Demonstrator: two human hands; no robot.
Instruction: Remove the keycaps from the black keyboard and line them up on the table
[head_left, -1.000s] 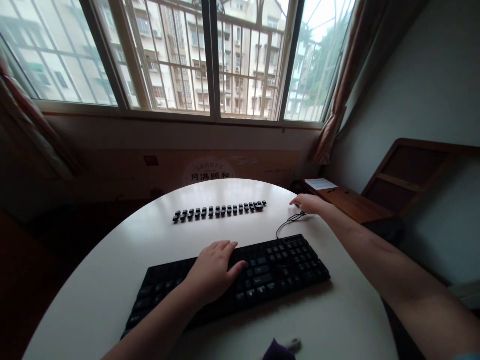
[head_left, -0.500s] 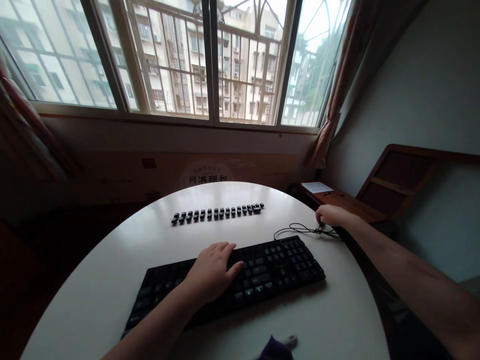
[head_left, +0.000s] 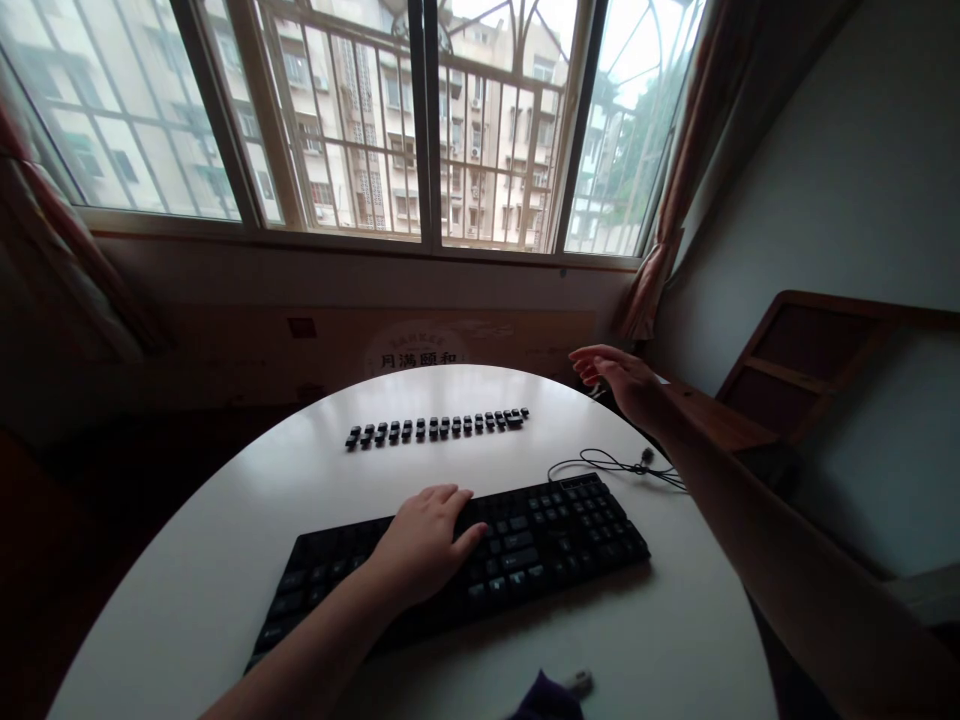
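A black keyboard [head_left: 592,545] lies slantwise on the white round table. My left hand [head_left: 427,540] rests flat on its middle with the fingers stretched out, covering some of the keys. In the air over the table's right edge is my right hand [head_left: 619,385], its fingers extended to the left and the thumb apart; I see nothing held in it. Below that hand a thin black cable [head_left: 600,460] lies loosely looped behind the keyboard, with a small dark piece at its right end. Beyond the keyboard, small black keycaps [head_left: 433,430] stand in two rows.
At the near edge of the white table [head_left: 187,560] lie a purple cloth [head_left: 551,698] and a small grey-white object [head_left: 579,683]. A wooden chair [head_left: 787,340] stands to the right. A barred window [head_left: 427,120] and curtains are behind.
My right hand has let go of the cable and moved up and to the left, its fingers now extended. My left hand stays on the keyboard.
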